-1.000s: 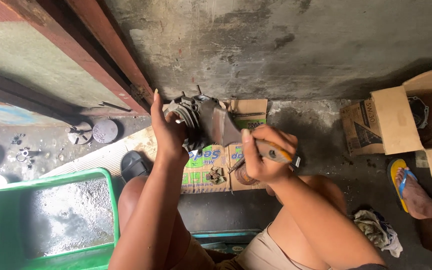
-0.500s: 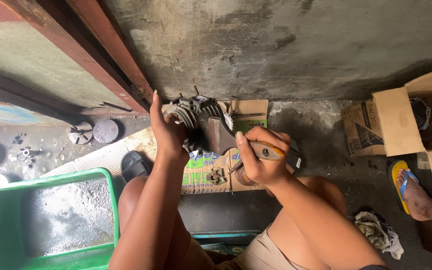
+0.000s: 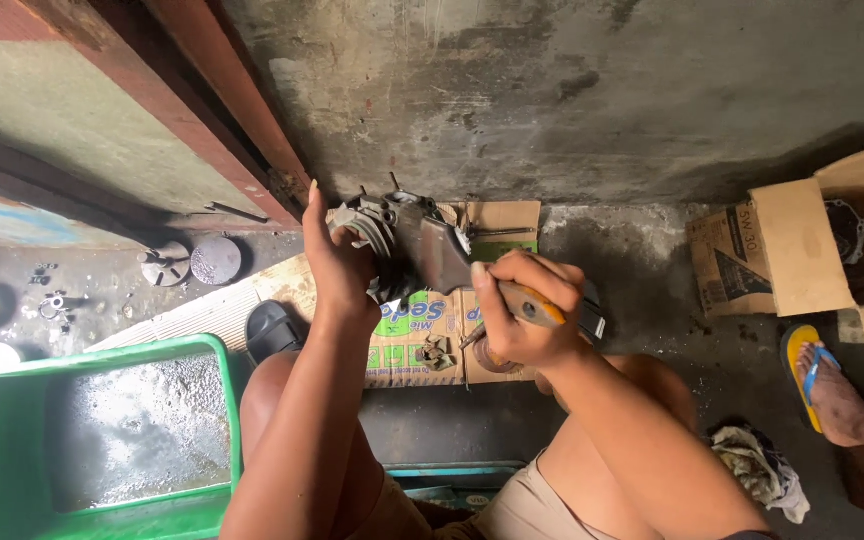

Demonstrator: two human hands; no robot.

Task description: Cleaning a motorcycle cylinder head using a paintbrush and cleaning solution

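From the head camera, looking down over my knees: I have the greasy metal engine part point(image 3: 407, 240) up off the ground, held in front of the concrete wall point(image 3: 602, 90) and above the flattened cardboard point(image 3: 422, 325) on the floor. My left hand point(image 3: 337, 265) grips it from the left side, fingers wrapped behind the ribbed round end, thumb pointing up. My right hand point(image 3: 522, 315) is closed around a brush with a wooden handle point(image 3: 542, 308); its dark head sticks out to the right, away from the part, I think, though the view is too poor to be sure which end meets the metal.

As for progress, I judge the work to be in mid-course: the part looks dark and oily over most of its surface, so much of the cleaning seems left. The green tub point(image 3: 92, 440) at my left knee holds grey, sudsy liquid. Small loose pieces point(image 3: 437, 352) lie on the cardboard below my hands, and two round discs point(image 3: 192, 262) rest by the red door frame.

Both forearms rise from my lap, elbows bent, wrists meeting at the part. Another person's foot in a yellow sandal point(image 3: 817, 385) stands well apart to the right, beside an open carton point(image 3: 812, 250).
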